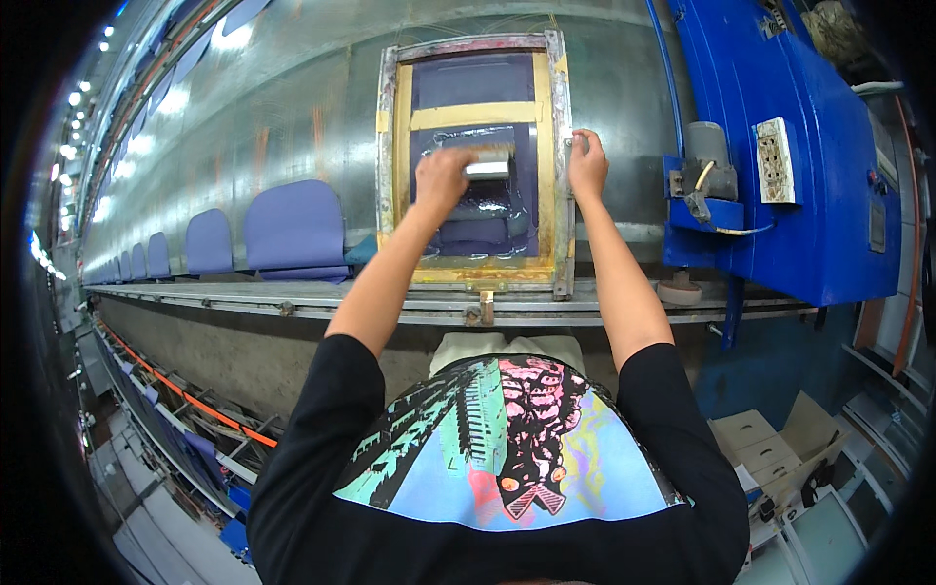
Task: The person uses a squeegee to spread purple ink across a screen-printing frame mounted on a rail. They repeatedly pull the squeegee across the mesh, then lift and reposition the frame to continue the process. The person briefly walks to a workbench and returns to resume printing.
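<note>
A screen printing frame (pixel 563 239) with yellow taped borders and dark mesh (pixel 487 229) lies on the long metal table. My left hand (pixel 441 180) is closed on a squeegee (pixel 488 170) with a pale metal bar, held over the lower mesh panel, where wet, glossy ink shows around it. My right hand (pixel 587 161) is closed on the frame's right rail, toward its upper half; the fingertips are partly hidden.
Purple cut pieces (pixel 292 224) lie in a row leftward along the metal table (pixel 312 107). A blue machine (pixel 829 214) with a grey motor (pixel 707 146) stands at right. A metal rail (pixel 390 314) runs along the front edge. Cardboard boxes (pixel 751 439) sit low at right.
</note>
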Demonstrator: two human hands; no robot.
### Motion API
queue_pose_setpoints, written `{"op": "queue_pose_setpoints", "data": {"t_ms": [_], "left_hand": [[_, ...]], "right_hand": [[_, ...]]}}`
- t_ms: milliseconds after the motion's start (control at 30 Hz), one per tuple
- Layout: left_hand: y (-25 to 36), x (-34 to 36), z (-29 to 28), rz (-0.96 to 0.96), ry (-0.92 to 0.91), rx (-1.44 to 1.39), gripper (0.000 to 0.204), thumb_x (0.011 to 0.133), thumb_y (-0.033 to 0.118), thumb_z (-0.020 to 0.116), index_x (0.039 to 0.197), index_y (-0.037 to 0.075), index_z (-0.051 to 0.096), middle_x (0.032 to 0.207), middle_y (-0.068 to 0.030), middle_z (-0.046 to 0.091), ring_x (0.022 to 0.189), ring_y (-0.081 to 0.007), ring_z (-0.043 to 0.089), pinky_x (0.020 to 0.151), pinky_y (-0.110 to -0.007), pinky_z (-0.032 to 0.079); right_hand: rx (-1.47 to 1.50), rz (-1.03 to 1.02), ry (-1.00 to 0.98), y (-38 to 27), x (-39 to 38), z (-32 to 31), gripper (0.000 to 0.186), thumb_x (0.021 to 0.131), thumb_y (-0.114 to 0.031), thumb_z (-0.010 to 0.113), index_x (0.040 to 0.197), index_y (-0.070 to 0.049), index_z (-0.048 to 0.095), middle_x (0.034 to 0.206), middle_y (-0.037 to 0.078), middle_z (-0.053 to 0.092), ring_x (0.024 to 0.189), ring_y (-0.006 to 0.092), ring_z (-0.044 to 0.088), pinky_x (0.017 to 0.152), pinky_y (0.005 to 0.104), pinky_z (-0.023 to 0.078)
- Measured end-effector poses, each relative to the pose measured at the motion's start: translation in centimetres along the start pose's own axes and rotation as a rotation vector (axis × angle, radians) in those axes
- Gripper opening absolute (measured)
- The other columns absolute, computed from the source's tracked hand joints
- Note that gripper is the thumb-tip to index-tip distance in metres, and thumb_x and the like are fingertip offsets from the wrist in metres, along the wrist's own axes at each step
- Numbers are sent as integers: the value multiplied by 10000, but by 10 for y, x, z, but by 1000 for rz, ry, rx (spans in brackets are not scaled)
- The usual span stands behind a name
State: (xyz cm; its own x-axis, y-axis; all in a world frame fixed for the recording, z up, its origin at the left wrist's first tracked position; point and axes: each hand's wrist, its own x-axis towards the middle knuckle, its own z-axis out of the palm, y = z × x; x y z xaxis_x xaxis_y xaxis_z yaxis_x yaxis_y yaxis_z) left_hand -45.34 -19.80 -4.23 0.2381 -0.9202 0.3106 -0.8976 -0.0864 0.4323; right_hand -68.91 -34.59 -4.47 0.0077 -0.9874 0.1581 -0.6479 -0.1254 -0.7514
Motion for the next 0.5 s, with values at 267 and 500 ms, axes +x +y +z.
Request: {"op": "queue_pose_setpoints", "data": {"t_ms": [267, 500], "left_hand": [[44, -136, -42, -18, -79, -25, 329, 764, 3, 699, 1033, 188, 741, 1067, 25, 748, 1083, -223, 678, 898, -401, 502], [12, -171, -97, 18, -161, -130, 473, 689, 13, 728, 1146, 134, 708, 1228, -10, 715, 1176, -244, 647, 969, -410, 512]], "right_hand": [[114, 16, -28, -5, -19, -15, 180, 1007, -274, 610, 1146, -198, 695, 959, 183, 738, 962, 426, 683, 862, 492, 519], [106, 96, -141, -40, -41, 8, 171, 995, -276, 642, 1102, -178, 735, 954, 165, 740, 911, 365, 701, 827, 435, 529]]}}
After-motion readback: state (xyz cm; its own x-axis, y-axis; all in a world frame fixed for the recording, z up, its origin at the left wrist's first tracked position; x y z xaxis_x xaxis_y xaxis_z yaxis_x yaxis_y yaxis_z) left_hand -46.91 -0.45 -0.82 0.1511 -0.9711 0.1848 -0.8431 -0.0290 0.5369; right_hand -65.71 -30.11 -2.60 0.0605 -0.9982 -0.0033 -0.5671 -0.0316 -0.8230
